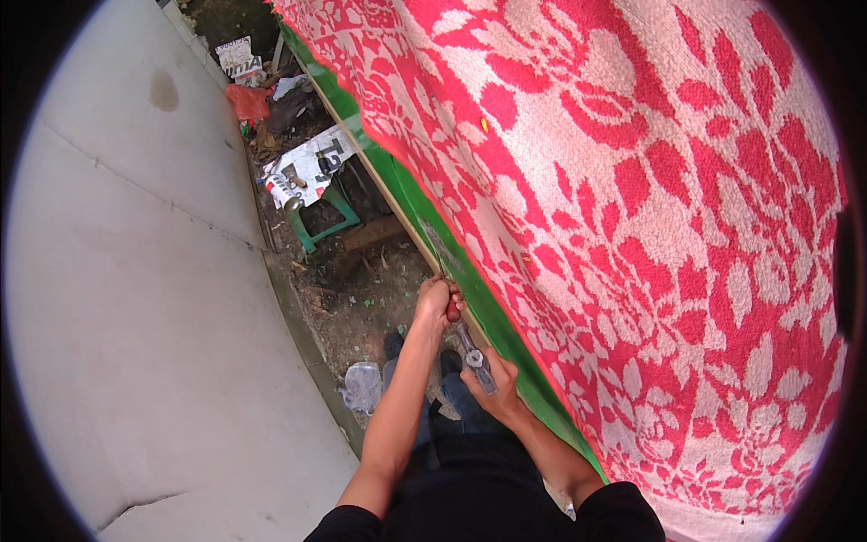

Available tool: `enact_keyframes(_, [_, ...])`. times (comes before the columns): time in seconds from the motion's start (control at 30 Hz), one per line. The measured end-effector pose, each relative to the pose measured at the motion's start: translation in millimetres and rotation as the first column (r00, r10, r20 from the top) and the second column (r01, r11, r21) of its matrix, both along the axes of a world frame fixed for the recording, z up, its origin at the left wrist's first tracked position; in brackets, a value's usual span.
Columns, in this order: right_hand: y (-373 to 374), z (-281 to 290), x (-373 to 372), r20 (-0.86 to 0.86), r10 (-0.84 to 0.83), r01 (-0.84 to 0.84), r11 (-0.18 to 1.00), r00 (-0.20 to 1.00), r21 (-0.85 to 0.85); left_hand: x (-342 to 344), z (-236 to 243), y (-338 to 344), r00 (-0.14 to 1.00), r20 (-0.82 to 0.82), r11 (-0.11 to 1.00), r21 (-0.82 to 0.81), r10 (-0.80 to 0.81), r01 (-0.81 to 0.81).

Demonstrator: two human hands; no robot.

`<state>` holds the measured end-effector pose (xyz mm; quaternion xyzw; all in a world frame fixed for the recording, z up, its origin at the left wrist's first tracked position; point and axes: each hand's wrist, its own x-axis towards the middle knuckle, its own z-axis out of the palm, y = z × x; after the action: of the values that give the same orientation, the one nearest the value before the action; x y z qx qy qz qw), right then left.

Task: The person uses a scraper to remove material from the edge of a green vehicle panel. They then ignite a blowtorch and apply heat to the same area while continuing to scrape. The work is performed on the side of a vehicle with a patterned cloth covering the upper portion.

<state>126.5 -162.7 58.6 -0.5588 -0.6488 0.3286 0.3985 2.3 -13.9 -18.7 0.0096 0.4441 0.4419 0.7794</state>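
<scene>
My left hand [437, 300] is closed round the red handle [453, 311] of a tool. Its thin dark shaft points away from me along the wooden edge [406, 219], and the tip's kind is hard to make out. Just nearer and to the right, my right hand [502, 383] grips a hammer [477, 359], whose grey metal head sits close behind the red handle. Most of the hammer's handle is hidden. Both hands are beside a green sheet [492, 318] that runs along the wood.
A red and white floral towel [632, 235] covers the surface on the right. A pale wall [153, 271] bounds the left. Along the narrow ground between lie a green stool [327, 221], printed boards [307, 170], a red bag [247, 103] and a clear plastic bag [362, 387].
</scene>
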Motion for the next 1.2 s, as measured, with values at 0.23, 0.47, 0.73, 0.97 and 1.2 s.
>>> enact_keyframes(0.23, [1.0, -0.7, -3.5, -0.044, 0.007, -0.007, 1.0, 0.999, -0.016, -2.5, -8.3, 5.2, 1.0, 0.024, 1.0, -0.011, 0.005, -0.004])
enact_keyframes(0.47, [2.1, -7.9, -4.6, -0.075, -0.015, 0.015, 1.0, 0.997, 0.005, -10.3, -10.4, 10.7, 0.997, 0.072, 0.999, -0.033, 0.008, -0.006])
enact_keyframes(0.73, [11.6, -3.4, -11.2, 0.005, -0.033, 0.033, 0.998, 0.999, -0.059, -20.1, -6.6, 15.8, 0.995, 0.094, 0.998, -0.061, 0.018, -0.012])
enact_keyframes(0.97, [5.4, -10.6, -8.3, -0.146, -0.037, 0.027, 0.997, 0.989, -0.073, -23.9, -2.8, 16.9, 0.995, 0.097, 0.998, -0.067, -0.005, 0.011])
enact_keyframes(1.2, [10.6, -5.9, -14.9, -0.041, -0.007, 0.003, 0.996, 0.999, -0.093, -24.2, -0.6, 17.6, 0.995, 0.102, 0.996, -0.085, -0.001, 0.01])
